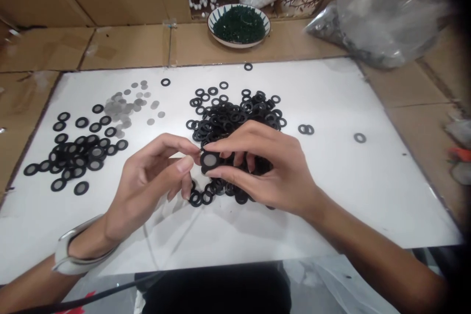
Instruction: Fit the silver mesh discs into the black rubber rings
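Both my hands meet over a white sheet (331, 191) and pinch one black rubber ring with a grey mesh disc (210, 161) in it. My left hand (150, 181) presses it from the left with thumb and fingertips. My right hand (265, 167) grips it from the right between thumb and forefinger. Right behind and under my hands lies a heap of several empty black rings (235, 113). At the left lies a pile of rings fitted with mesh (75, 154). Loose grey mesh discs (127, 105) lie behind that pile.
A bowl of dark green beads (239, 24) stands at the back on cardboard (121, 46). A crumpled clear plastic bag (386, 10) fills the back right corner. Stray single rings (359, 138) lie on the right of the sheet. A white wristband (69, 255) is on my left wrist.
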`<state>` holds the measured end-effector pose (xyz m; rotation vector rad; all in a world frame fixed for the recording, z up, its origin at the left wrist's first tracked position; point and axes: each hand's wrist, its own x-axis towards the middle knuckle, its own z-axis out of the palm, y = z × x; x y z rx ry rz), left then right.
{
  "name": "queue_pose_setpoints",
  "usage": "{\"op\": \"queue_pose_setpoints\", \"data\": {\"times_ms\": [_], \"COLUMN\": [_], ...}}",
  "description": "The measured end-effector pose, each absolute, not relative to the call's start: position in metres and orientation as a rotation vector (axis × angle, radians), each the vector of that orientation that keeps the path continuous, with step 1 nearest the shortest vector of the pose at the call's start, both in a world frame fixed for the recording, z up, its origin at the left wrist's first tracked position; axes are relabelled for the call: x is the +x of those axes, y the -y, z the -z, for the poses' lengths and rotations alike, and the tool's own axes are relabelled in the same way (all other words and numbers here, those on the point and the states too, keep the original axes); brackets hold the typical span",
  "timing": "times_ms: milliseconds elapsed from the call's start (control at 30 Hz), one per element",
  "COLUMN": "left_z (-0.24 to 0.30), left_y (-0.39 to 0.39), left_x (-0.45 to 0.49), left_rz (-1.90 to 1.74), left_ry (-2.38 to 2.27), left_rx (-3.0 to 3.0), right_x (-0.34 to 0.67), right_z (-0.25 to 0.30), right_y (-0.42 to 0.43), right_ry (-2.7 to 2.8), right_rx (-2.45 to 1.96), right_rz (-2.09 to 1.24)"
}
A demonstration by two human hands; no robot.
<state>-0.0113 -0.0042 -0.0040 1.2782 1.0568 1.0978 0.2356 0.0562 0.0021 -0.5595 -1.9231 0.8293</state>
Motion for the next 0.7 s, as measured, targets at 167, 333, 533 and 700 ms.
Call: {"op": "queue_pose_setpoints", "data": {"times_ms": [167, 333, 533, 700], "left_z": [0.004, 0.003, 0.005, 0.006], "left_y": [0.003, 0.003, 0.005, 0.005], "left_x": [-0.007, -0.002, -0.003, -0.005], "left_rz": [-1.122, -1.1, -1.06, -1.054], "left_ry": [-0.991, -0.989, -1.0, -1.003], "left_rx": [1.184, 1.218, 1.246, 1.222], "right_x": [0.236, 0.233, 0.232, 0.233], "right_z": [0.003, 0.007, 0.009, 0.008], "right_y": [-0.055, -0.05, -0.048, -0.048], "right_ry": [2.038, 2.167, 2.191, 2.189], "right_rx": [-0.486, -0.48, -0.486, -0.488], "right_rz": [-0.701, -0.466, -0.421, -0.437]}}
